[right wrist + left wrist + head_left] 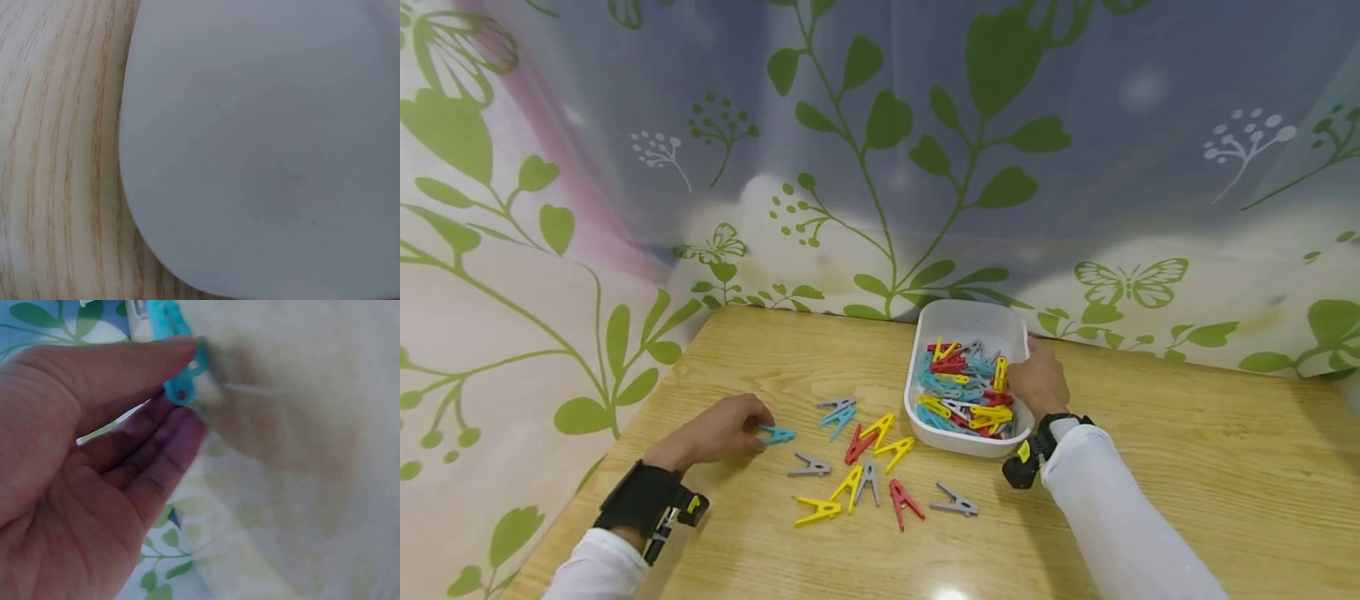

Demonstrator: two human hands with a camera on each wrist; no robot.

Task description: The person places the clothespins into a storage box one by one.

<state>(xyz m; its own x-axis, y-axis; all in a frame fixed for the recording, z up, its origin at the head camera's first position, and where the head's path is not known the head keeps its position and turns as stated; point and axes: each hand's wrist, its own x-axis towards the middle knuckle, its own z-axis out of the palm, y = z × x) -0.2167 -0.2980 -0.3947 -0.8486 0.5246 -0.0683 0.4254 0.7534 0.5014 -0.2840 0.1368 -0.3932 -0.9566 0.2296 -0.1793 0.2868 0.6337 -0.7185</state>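
Observation:
My left hand (724, 429) pinches a teal clothespin (777, 435) between thumb and fingertips, just over the left side of the table. In the left wrist view the same teal clothespin (179, 375) shows under the thumb tip. With my right hand (1040, 380) I grip the right wall of a white plastic box (972, 313); some of those fingers are hidden. Inside the box lies a pile of red, yellow, teal, grey and white clothespins (958, 382). The box's pale outer surface (262, 137) fills most of the right wrist view.
Several loose clothespins lie between my hands: a teal one (842, 421), a red one (906, 503), a yellow one (817, 511), a grey one (956, 500) and others. The wooden table (1187, 450) ends at a patterned cloth (880, 208) behind the box.

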